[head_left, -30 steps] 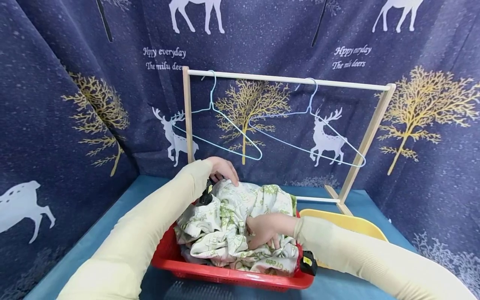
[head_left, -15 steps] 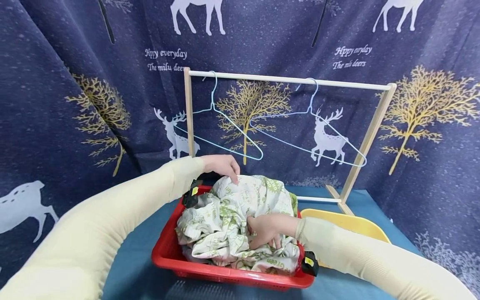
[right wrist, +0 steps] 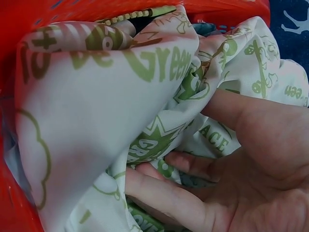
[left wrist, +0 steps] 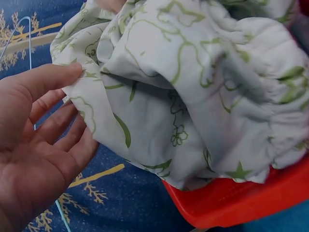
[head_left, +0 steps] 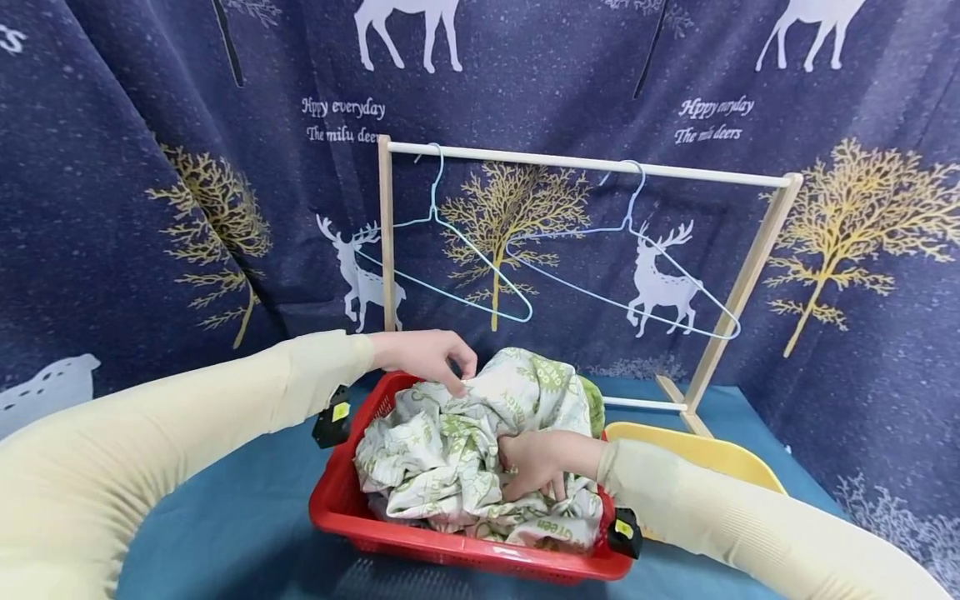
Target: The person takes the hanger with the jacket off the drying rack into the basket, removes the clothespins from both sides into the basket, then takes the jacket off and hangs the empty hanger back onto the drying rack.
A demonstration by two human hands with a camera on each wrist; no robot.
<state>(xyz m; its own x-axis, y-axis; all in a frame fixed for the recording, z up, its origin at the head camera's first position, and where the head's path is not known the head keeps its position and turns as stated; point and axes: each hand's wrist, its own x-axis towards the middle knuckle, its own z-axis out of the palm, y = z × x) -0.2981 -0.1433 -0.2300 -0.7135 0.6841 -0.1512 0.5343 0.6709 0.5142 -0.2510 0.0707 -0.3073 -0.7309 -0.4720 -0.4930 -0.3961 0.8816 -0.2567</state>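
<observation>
A heap of white cloth with green print (head_left: 525, 400) fills the red basket (head_left: 465, 546), bunched in loose folds. At its back left, my left hand (head_left: 423, 354) pinches an edge of the cloth between thumb and fingers; in the left wrist view that hand (left wrist: 43, 130) has its thumb on top of the fabric and its fingers behind. My right hand (head_left: 540, 462) is sunk into the middle of the heap. Seen from the right wrist, the right hand (right wrist: 241, 169) grips a fold of the cloth, with some fingertips hidden in it.
Behind the basket stands a rack with a white rail (head_left: 585, 160) and wooden posts. Two light blue hangers, a left one (head_left: 480, 258) and a right one (head_left: 630, 225), hang from it. A yellow tray (head_left: 697, 454) lies to the right on the blue tabletop (head_left: 247, 517).
My left hand has moved left and slightly lower, drawing the cloth's edge toward the left. My right hand has stayed in the heap. The head view has shifted slightly.
</observation>
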